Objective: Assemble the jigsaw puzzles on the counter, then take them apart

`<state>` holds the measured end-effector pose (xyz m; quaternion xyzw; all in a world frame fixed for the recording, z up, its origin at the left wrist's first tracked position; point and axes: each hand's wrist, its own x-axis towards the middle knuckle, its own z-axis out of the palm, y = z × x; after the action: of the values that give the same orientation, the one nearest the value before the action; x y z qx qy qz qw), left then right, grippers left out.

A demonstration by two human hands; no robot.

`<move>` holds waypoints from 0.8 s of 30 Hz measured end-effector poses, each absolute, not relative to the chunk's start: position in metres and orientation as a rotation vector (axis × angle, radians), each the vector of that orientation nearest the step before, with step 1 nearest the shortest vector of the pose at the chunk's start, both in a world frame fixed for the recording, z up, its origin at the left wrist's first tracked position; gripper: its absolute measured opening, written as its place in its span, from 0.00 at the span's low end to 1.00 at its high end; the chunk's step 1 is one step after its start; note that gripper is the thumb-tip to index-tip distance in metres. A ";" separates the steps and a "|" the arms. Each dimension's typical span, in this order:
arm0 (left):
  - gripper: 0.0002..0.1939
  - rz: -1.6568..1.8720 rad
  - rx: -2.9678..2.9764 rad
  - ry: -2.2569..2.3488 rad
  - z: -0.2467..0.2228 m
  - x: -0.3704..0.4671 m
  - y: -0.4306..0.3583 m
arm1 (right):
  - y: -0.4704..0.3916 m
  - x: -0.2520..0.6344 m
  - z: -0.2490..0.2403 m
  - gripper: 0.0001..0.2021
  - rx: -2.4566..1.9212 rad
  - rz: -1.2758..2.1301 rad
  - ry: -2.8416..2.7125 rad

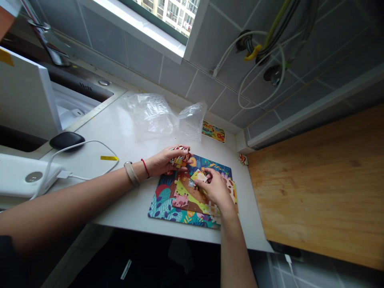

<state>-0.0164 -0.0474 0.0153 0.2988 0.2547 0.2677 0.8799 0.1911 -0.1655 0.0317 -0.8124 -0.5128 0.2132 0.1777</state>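
Note:
A colourful puzzle board [165, 205] lies near the front edge of the white counter, with joined farm-scene pieces [192, 195] on top of it. My left hand [163, 161] is closed around a stack of puzzle pieces [179, 157] above the board's upper left part. Over the middle of the board, my right hand [214, 185] pinches a single yellow and white puzzle piece [199, 176] between thumb and fingers. The lower right of the board is partly hidden by my right hand and wrist.
Clear plastic wrapping [156, 116] lies behind the board, beside a small picture card [213, 132]. A few pieces [243, 159] sit by the wooden board [318, 180] at the right. At the left are a black mouse-like object [67, 140], a white cable and a white device [27, 176].

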 end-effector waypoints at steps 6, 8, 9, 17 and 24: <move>0.21 0.565 0.611 0.539 0.018 -0.016 -0.048 | -0.156 0.187 0.045 0.12 -2.081 0.721 -1.469; 0.21 0.562 0.607 0.519 0.019 -0.016 -0.049 | -0.158 0.182 0.052 0.10 -1.903 0.848 -1.384; 0.21 0.547 0.610 0.503 0.019 -0.016 -0.049 | -0.158 0.179 0.056 0.11 -1.795 0.936 -1.316; 0.30 0.391 0.681 0.357 0.021 -0.019 -0.056 | -0.136 0.143 0.069 0.15 -1.559 0.862 -1.368; 0.30 0.524 0.589 0.478 0.024 -0.018 -0.052 | -0.149 0.143 0.073 0.29 -1.820 0.413 -1.524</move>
<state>-0.0178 -0.0522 0.0241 0.2842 0.2304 0.2526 0.8957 0.1425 -0.1485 0.0725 -0.7053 -0.5906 0.1599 0.3580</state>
